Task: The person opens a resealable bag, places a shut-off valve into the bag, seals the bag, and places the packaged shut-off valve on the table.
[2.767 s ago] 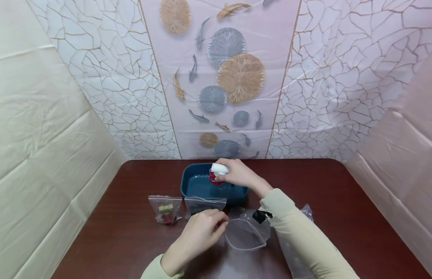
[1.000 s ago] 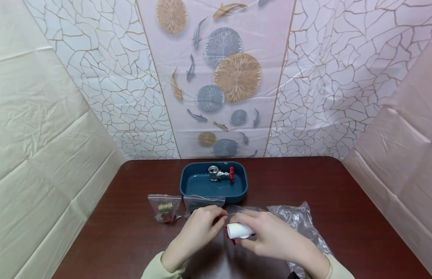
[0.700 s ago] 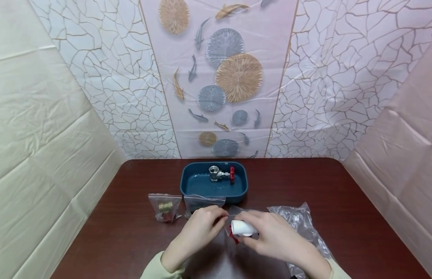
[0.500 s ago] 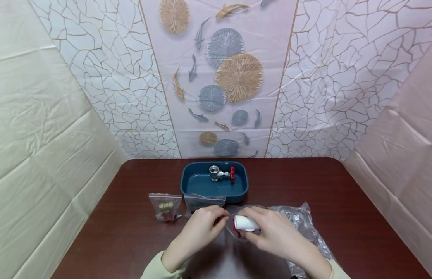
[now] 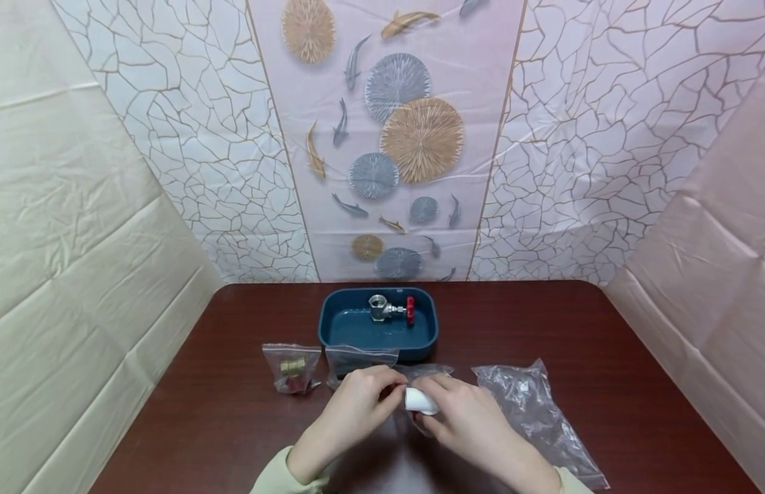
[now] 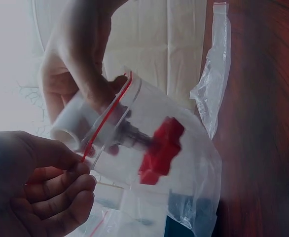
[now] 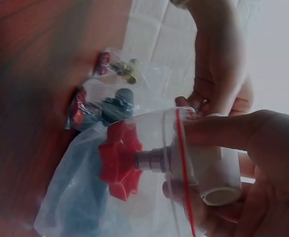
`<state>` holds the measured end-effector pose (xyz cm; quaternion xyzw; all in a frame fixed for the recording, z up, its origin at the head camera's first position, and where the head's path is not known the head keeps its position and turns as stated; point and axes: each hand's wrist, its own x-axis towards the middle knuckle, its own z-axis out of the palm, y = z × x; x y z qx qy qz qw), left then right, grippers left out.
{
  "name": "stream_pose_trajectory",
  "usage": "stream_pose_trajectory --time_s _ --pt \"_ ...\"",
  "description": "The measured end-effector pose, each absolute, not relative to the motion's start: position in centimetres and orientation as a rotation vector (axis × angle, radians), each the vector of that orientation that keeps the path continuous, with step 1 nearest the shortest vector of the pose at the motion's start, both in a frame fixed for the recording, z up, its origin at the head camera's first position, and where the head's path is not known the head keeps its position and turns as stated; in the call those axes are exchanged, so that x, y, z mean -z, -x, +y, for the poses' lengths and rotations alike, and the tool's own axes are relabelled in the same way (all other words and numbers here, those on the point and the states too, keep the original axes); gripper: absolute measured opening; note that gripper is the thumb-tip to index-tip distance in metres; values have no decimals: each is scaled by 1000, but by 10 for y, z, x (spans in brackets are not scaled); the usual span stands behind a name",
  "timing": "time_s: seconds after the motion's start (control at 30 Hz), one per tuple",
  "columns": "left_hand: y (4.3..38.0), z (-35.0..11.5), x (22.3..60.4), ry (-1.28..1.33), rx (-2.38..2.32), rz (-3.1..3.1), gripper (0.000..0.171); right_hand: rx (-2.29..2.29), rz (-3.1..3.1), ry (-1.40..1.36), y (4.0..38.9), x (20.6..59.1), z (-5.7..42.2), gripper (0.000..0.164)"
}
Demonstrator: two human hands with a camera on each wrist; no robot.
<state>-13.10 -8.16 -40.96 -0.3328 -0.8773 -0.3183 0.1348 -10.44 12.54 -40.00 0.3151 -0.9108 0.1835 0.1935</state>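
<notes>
Between the thumb and fingers of my right hand is a white valve with a red handwheel. A clear zip bag with a red-lined mouth surrounds the handwheel and metal stem; the white body is still partly outside the mouth. My left hand pinches the edge of the bag's mouth, seen closely in the left wrist view. Some right-hand fingers reach inside the bag's mouth.
A blue tray at the back holds a silver valve with a red handwheel. To the left stand a zip bag with a brass valve and another zip bag holding a dark valve. A flat plastic bag lies at right.
The right hand has brought the white valve from over the tray to the bag, and its handwheel is now inside the mouth. The left hand stays nearly in place.
</notes>
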Motion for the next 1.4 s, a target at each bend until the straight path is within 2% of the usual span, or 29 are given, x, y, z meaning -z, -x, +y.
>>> stream_pose_trajectory --time_s 0.6,1.4 --pt "127 -80 411 1082 915 -2466 7 -437 -2554 -901 107 425 118 36" --pt "130 -76 416 1047 849 -2390 8 -597 -2539 -853 93 428 144 34"
